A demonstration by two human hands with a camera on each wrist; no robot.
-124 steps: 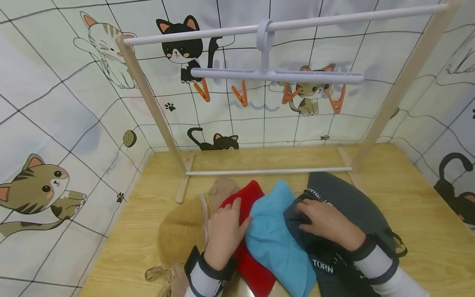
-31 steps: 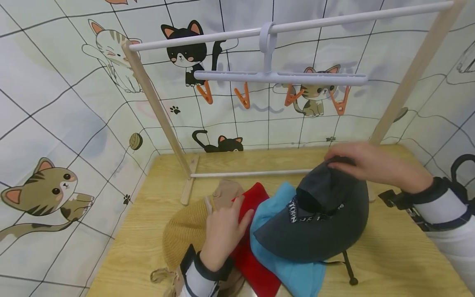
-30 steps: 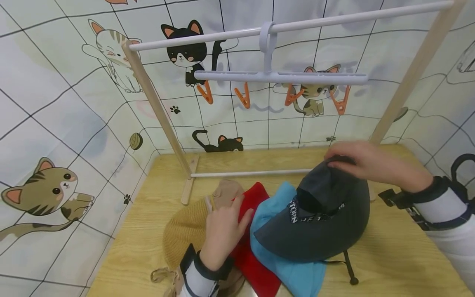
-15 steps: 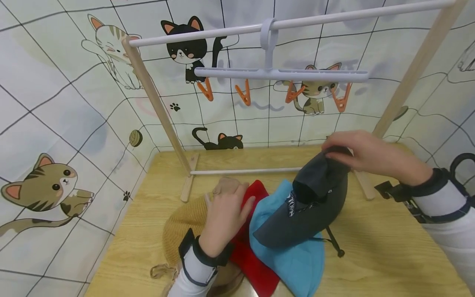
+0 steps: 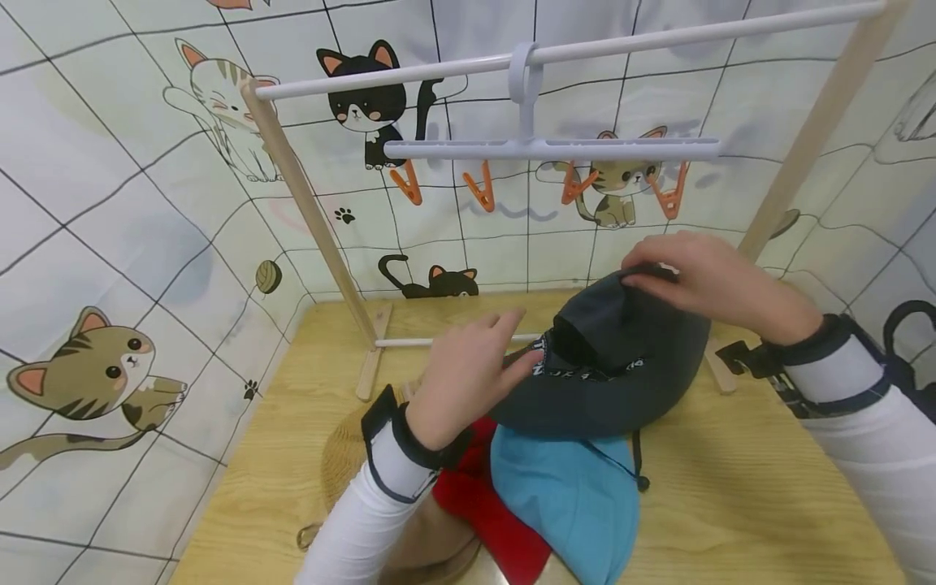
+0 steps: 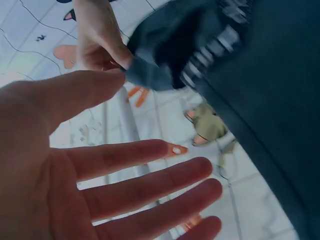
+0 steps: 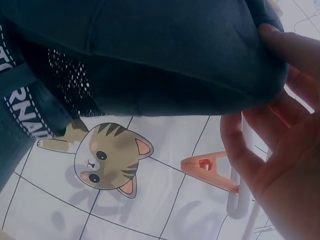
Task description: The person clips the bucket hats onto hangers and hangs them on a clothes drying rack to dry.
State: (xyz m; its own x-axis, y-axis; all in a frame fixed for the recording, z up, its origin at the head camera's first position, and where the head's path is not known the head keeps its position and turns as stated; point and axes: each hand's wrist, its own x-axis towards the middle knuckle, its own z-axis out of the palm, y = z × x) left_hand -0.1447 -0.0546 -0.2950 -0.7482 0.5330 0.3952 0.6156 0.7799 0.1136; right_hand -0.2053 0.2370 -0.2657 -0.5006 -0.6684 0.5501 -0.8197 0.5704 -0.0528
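Observation:
My right hand [image 5: 705, 280] pinches the crown of a dark grey bucket hat [image 5: 614, 390], lifted above the table with its wide brim hanging down. In the right wrist view, the thumb and fingers hold the hat's cloth [image 7: 175, 60]. My left hand [image 5: 468, 370] is at the brim's left side, fingers spread; the left wrist view has its palm and straight fingers [image 6: 150, 185] apart from the hat [image 6: 260, 90]. Under the grey hat lies a light blue cloth hat [image 5: 566, 496]. Beside it are a red cloth piece [image 5: 497, 520] and a mustard knit hat [image 5: 344, 463], partly behind my left arm.
A white hanger [image 5: 552, 149] with several orange clips [image 5: 478, 187] hangs from the white rod [image 5: 658, 36] of a wooden stand [image 5: 307, 211]. A lower white bar [image 5: 409, 342] crosses near the table's back. Beige cloth [image 5: 431, 536] lies at the front. Cat-print walls enclose the wooden table [image 5: 731, 504].
My right hand gripped the grey hat, turned it over and raised it off the table, most recently upward and slightly left. My left hand rose from the red cloth toward the hat's brim.

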